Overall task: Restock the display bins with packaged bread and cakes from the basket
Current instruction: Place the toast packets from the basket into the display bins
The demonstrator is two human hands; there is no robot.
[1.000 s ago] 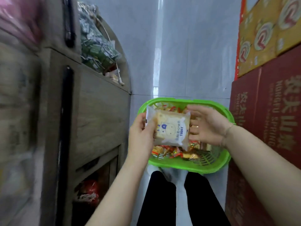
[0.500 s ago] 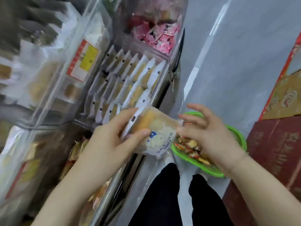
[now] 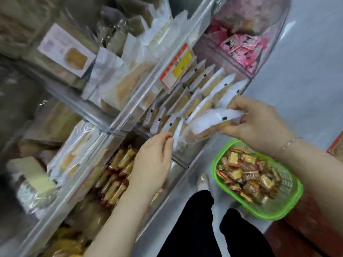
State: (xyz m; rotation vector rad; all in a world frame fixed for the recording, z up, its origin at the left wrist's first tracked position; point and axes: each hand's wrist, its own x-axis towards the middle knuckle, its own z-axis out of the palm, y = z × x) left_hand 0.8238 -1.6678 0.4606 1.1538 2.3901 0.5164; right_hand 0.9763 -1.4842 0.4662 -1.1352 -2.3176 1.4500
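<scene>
Clear plastic display bin [image 3: 187,158] in the head view holds upright rows of packaged toast; the right hand [image 3: 258,123] pinches one toast packet [image 3: 206,125] at the bin's near right corner. Left hand [image 3: 154,160], fingers loosely bent, touches a neighbouring packet's edge. Green basket [image 3: 289,204] of wrapped cakes sits near right, below the forearm
</scene>
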